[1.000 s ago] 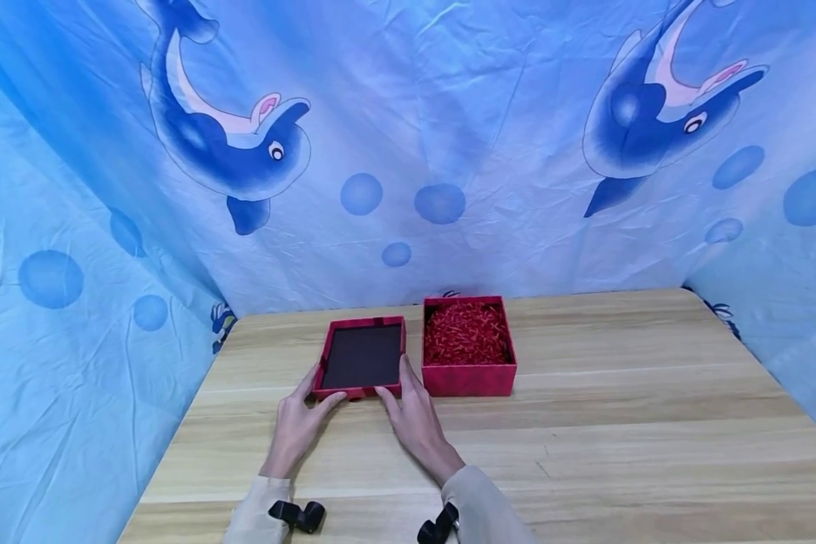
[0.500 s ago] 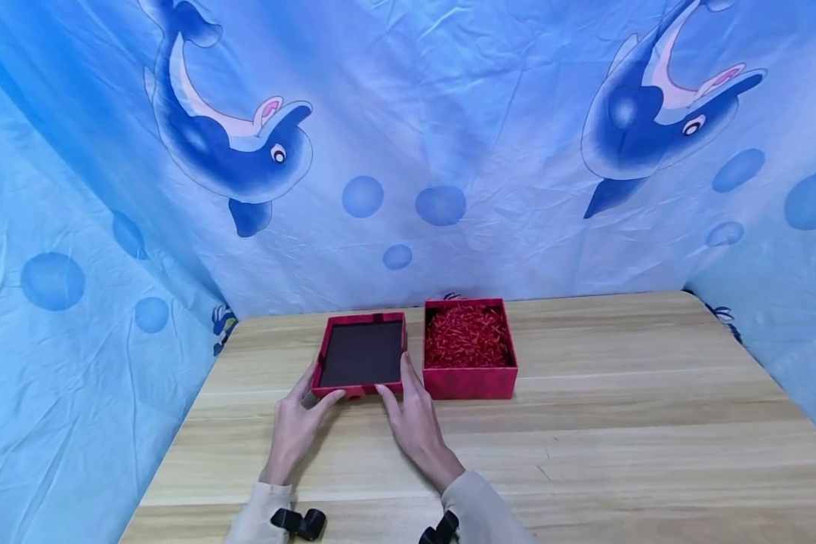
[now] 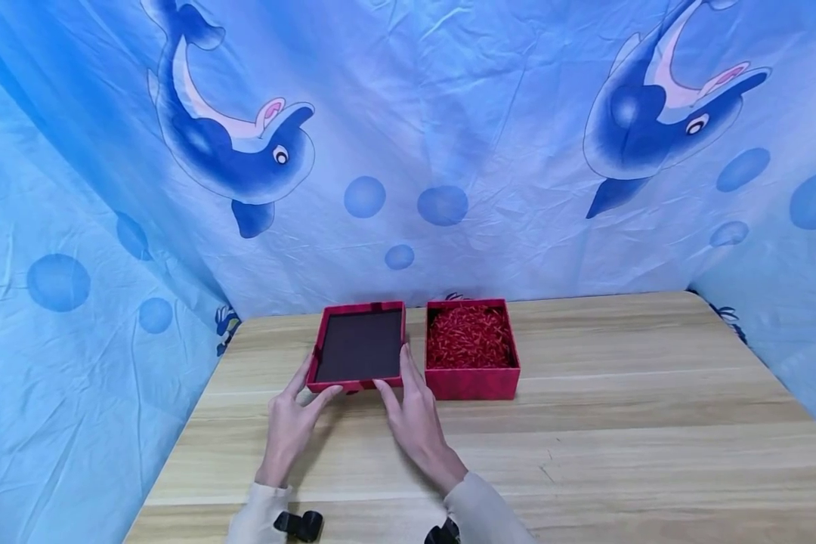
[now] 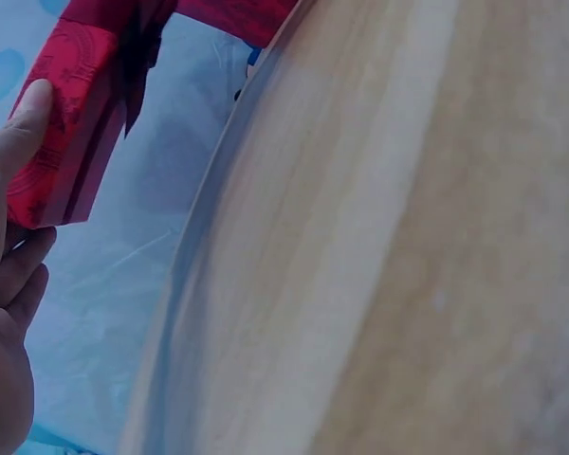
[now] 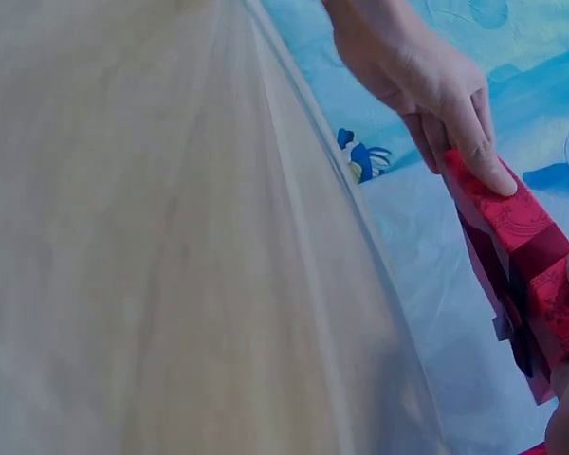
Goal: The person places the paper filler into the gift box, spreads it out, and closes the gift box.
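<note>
Lid: one shallow red patterned card lid with a black inner panel [image 3: 358, 346], hollow side up, left of the box and just beside it; near square, so no long axis stands out.
Lid to fingers: lies beyond the thumbs and between the two sets of fingers, held at its near corners.
Left hand: left hand [image 3: 291, 427] grasps the lid's near left corner, thumb on the near wall, other fingers along the left side.
Right hand: right hand [image 3: 418, 423] grasps the near right corner in like manner; of the two, the nearer to the box, its fingers in the gap between lid and box.
Box: one deep red square card box [image 3: 472, 384], without cover, upright.
Filler: one heap of red shredded paper [image 3: 469, 336] inside the box; strands too many to count.
Ribbon: one dark fabric ribbon [image 4: 137, 81] across the lid, its tail hanging below.
Height: lid appears raised off the pale wood-grain counter [image 3: 619, 423], near edge included, though the slanted wrist views leave the gap uncertain.
Count: hands two, lid one, box one, counter one.
Backdrop: one blue cloth curtain [image 3: 503, 249], two large dolphins printed.
</note>
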Tool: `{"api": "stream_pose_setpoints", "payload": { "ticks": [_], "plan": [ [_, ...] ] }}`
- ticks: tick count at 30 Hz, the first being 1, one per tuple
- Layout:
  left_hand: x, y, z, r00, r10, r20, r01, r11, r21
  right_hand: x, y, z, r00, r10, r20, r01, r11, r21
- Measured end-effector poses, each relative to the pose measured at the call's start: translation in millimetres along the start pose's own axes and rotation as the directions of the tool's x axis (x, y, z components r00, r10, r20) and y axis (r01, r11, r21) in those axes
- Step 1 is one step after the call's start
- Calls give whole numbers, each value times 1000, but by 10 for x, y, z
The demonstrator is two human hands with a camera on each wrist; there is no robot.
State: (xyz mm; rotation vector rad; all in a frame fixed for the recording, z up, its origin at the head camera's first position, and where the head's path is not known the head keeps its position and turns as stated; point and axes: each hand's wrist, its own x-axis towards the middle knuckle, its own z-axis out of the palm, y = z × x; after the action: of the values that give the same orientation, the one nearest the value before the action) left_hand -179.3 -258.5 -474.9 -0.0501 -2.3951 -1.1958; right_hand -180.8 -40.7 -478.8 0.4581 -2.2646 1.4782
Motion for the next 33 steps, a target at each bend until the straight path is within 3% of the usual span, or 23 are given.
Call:
{"api": "stream_pose_setpoints", "payload": {
  "ticks": [8, 20, 33],
  "plan": [
    [-30, 142, -7, 999, 23, -44, -24, 999, -22, 8, -82, -105, 1000, 14, 5, -14, 1000, 7],
    [-20, 340, -40, 994, 68, -87, -69, 997, -16, 40, -224, -295, 998, -61, -11, 61, 998, -6],
    [-12, 601, 218, 961, 238, -140, -248, 967, -59, 80, -201, -699, 997, -67, -37, 69, 997, 43]
  ]
}}
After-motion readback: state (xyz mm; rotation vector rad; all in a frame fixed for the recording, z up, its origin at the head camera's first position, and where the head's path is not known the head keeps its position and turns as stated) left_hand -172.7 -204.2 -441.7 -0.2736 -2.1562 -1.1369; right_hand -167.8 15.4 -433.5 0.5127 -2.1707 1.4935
